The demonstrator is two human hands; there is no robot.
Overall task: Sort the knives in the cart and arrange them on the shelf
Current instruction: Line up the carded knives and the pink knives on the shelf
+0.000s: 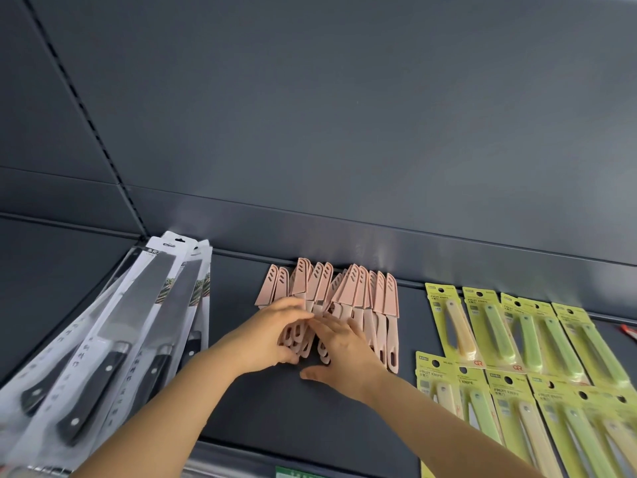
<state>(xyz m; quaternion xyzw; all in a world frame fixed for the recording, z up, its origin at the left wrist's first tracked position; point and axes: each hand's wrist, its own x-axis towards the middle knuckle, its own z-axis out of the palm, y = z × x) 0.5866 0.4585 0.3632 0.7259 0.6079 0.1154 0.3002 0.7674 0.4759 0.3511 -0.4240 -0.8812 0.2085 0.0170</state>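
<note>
Pink sheathed knives (382, 298) in fanned row at mid-shelf, sheath tips toward far back panel, looped handles toward near edge. Left hand (275, 334) grips cluster of handles at left part of row, fingers over them, thumb under. Right hand (341, 350) lies flat on handles just right of it, fingers straight, thumb spread onto dark shelf (275, 408). Fingertips of both hands meet. Packaged black-handled kitchen knives (131, 326) stacked at left, overhanging near edge. Carded fruit knives (499, 326) in two rows at right.
</note>
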